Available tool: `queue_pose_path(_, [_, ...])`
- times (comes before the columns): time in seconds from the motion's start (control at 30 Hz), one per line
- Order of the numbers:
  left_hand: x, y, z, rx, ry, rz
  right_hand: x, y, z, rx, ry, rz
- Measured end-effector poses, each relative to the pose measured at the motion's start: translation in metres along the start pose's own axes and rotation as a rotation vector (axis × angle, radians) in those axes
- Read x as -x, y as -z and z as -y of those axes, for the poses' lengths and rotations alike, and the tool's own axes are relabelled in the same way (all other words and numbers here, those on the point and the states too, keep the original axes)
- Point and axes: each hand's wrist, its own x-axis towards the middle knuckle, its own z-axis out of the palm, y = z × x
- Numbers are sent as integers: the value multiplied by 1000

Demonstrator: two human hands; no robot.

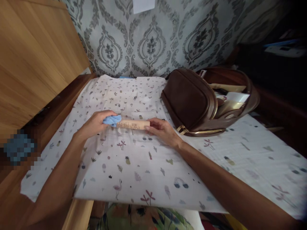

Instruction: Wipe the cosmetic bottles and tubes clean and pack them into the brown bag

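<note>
A beige tube (pixel 133 124) with small printed text and a barcode lies level between my two hands, above the patterned cloth. My right hand (pixel 161 130) grips its right end between thumb and fingers. In my left hand (pixel 98 123) is a folded light-blue cloth (pixel 112 120), pressed against the tube's left end and covering it. What kind of product the tube holds is too small to read. To the right of my right hand stands a brown leather bag (pixel 189 99), unzipped, with several items showing inside.
A white cloth with printed flamingos and pineapples (pixel 134 153) covers the table. On the left rises a wooden panel (pixel 40 54). Patterned wallpaper (pixel 151 41) is behind, and dark shelving with objects (pixel 285 49) stands at the far right.
</note>
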Motion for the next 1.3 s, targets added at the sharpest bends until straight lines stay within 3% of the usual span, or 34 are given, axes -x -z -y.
queue_pose_path(0.2, [2,4,0,-85,35,-73,-1,-2,-1,-186,-45,-20])
queue_pose_path(0.37, [6,-5,-6,-384,36,-187,-1,-1,0,-227,-61,-38])
queue_pose_path(0.5, [7,-21,-19,-488,-55,-376,-1,-2,-2,-188,-19,-69])
queue_pose_path(0.57, [6,-33,-28,-468,-148,-401,0,-4,-4,-154,14,-49])
queue_pose_path(0.67, [5,-53,-41,-397,-283,-291,1,-6,-6,-139,68,-8])
queue_pose_path(0.73, [5,-64,-46,-352,-292,-178,1,-6,-7,-152,110,-5])
queue_pose_path(0.93, [6,-67,-44,-237,-87,87,1,-6,-8,-154,133,23])
queue_pose_path(1.1, [4,-65,-42,-225,-40,108,4,-8,-5,-135,94,38])
queue_pose_path(1.3, [4,-73,-41,-287,-138,54,4,-7,-2,-70,2,36])
